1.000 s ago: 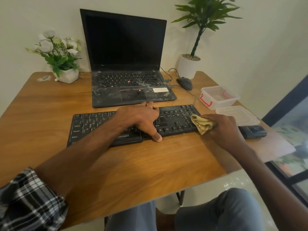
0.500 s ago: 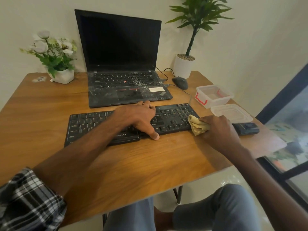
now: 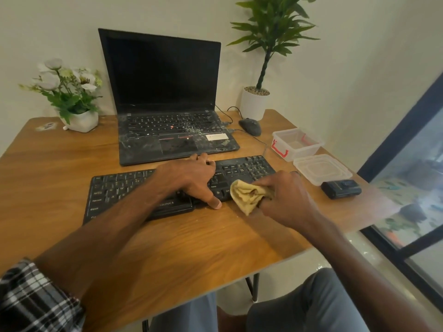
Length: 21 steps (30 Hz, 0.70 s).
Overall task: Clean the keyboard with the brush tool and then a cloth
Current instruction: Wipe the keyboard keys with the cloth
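A black keyboard (image 3: 119, 188) lies across the middle of the wooden table (image 3: 191, 240). My left hand (image 3: 191, 178) rests flat on its middle, fingers spread over the keys and thumb at the front edge. My right hand (image 3: 285, 200) grips a bunched yellow cloth (image 3: 247, 195) and presses it against the keyboard's front right part, over the lower keys. The keyboard's right end is partly hidden by this hand and the cloth.
An open black laptop (image 3: 167, 116) stands behind the keyboard. A mouse (image 3: 250, 127), a white plant pot (image 3: 254, 104), a clear box (image 3: 297, 143), its lid (image 3: 322, 168) and a small black device (image 3: 341, 189) sit to the right. A flower pot (image 3: 79, 121) stands far left.
My right hand has slid the cloth leftward from the keyboard's right end onto its lower right keys. The left hand has stayed on the keyboard's middle.
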Tool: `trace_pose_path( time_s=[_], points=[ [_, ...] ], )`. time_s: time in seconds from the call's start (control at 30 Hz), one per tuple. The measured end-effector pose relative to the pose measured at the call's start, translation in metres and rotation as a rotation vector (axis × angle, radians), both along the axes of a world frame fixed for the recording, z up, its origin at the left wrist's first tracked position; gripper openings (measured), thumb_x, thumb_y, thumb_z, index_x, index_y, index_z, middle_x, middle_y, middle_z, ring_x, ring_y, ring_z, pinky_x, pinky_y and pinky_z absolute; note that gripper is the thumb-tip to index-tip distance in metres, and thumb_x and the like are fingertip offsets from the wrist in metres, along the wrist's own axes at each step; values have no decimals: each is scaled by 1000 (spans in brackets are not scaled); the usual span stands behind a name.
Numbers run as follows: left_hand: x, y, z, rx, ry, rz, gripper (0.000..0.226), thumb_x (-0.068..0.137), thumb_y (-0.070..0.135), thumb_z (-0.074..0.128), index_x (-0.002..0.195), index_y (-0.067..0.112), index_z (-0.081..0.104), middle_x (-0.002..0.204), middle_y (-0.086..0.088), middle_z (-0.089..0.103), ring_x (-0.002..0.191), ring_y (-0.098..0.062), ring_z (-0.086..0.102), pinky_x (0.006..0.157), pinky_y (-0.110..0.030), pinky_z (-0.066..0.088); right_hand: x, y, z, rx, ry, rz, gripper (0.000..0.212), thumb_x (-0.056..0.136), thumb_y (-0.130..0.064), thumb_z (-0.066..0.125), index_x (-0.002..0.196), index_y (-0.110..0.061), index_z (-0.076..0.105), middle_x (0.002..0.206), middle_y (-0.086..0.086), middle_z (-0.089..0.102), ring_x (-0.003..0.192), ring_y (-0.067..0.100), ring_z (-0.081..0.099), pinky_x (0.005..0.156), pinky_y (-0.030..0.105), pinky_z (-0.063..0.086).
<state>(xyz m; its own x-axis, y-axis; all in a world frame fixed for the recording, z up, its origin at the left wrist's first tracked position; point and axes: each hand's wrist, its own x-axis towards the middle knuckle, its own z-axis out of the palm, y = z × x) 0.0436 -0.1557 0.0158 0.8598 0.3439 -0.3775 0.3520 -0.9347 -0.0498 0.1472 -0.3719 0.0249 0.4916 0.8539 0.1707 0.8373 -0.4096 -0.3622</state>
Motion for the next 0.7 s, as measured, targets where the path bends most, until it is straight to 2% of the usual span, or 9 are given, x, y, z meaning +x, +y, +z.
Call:
trace_pose_path(
  time_s=[0.03,0.1,0.2,0.27,0.33,0.43,0.5,0.57,0.7],
  points=[
    [0,0,-1,-5,2,5,129,80,79,67,166,12,-1,174,-11,-7,159,-36,6,124,-52,28,4,-2,3,65,28,-7,24,77,-19,67,94,-31,80,71,-7,73,64,12,64,55,35,53],
    [0,1,-1,-9,6,5,129,80,79,66,166,12,-3,174,-11,-9,159,-36,3,124,-52,26,15,-8,8,136,6,-62,20,80,-13,67,90,-25,80,68,-6,71,64,15,64,59,42,55],
    [-1,2,-2,-15,14,6,129,81,79,65,166,13,-6,174,-11,-12,160,-36,0,125,-51,25,38,-22,8,102,-3,-137,3,85,-24,75,83,-21,76,66,-3,69,65,21,65,59,44,54],
    [0,3,-3,-22,19,13,129,81,79,65,166,14,-7,174,-10,-13,160,-36,-1,125,-52,24,50,-36,9,88,-1,-168,12,85,-32,79,81,-22,75,68,-4,68,67,20,64,59,42,52],
    [1,4,-4,-23,16,14,131,79,81,65,166,15,-7,174,-9,-13,160,-35,-1,125,-52,25,59,-49,10,68,-14,-198,11,84,-33,79,81,-23,75,71,-7,69,72,14,65,59,36,51],
    [0,4,-3,-30,18,13,130,80,81,65,166,14,-7,174,-9,-12,160,-34,1,125,-50,26,73,-64,10,81,-76,-252,7,82,-22,80,88,-21,77,79,-9,70,77,11,64,65,31,53],
    [0,2,-2,-26,21,10,129,81,80,64,166,14,-7,174,-9,-13,160,-34,1,125,-49,24,77,-71,8,138,-135,-299,21,78,-17,82,96,-26,76,90,-12,69,83,9,62,71,31,53],
    [-1,2,-1,-32,23,16,129,81,79,65,166,15,-8,173,-10,-15,160,-35,-1,126,-49,22,75,-77,5,167,-156,-330,27,75,-14,83,93,-29,69,93,-12,66,87,10,59,74,35,54],
    [-1,2,0,-49,26,25,130,81,79,65,166,16,-9,173,-9,-16,160,-34,-1,126,-49,23,65,-85,-14,44,-210,-306,34,77,-9,77,97,-29,59,101,-6,55,90,15,54,74,33,50]
  ],
)
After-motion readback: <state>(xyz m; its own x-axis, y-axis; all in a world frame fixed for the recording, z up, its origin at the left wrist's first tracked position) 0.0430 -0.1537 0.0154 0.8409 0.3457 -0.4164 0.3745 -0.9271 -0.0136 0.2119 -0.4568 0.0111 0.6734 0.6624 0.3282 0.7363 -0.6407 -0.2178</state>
